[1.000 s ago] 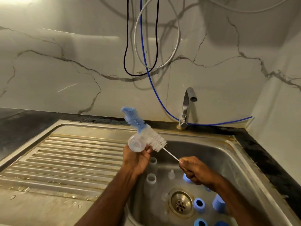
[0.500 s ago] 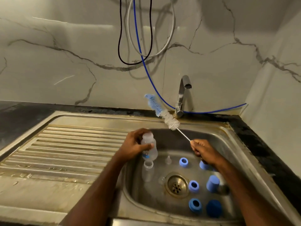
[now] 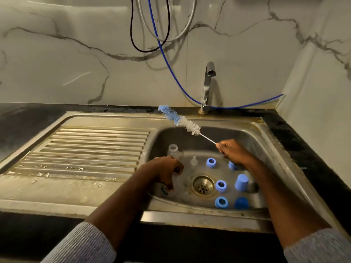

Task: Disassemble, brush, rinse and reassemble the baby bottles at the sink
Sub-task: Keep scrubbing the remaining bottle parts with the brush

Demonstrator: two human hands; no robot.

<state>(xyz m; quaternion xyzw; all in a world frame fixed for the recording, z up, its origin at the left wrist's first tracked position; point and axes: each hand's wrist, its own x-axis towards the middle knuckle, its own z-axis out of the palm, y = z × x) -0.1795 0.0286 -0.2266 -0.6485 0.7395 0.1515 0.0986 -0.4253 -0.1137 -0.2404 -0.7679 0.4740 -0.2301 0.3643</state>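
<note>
My left hand (image 3: pixel 163 172) is down in the sink basin (image 3: pixel 269 149), fingers curled round a clear baby bottle (image 3: pixel 166 190) at the basin's left side. Just behind it a second clear bottle (image 3: pixel 173 151) stands upright without its top. My right hand (image 3: pixel 234 151) grips the thin white handle of the bottle brush (image 3: pixel 181 121), whose blue and white bristle head points up and left over the basin's back rim. On the basin floor lie a clear nipple (image 3: pixel 193 161), blue collar rings (image 3: pixel 220 186) and blue caps (image 3: pixel 241 182).
The drain (image 3: pixel 203 186) is in the middle of the basin floor. The faucet (image 3: pixel 208 86) stands behind the basin, with no water running. A ribbed, wet drainboard (image 3: pixel 91 149) lies to the left. Cables and a blue hose (image 3: pixel 167 59) hang on the marble wall.
The brush has come out of the bottle and swung to the right. My left hand has carried the bottle down from above the rim to the basin's left side.
</note>
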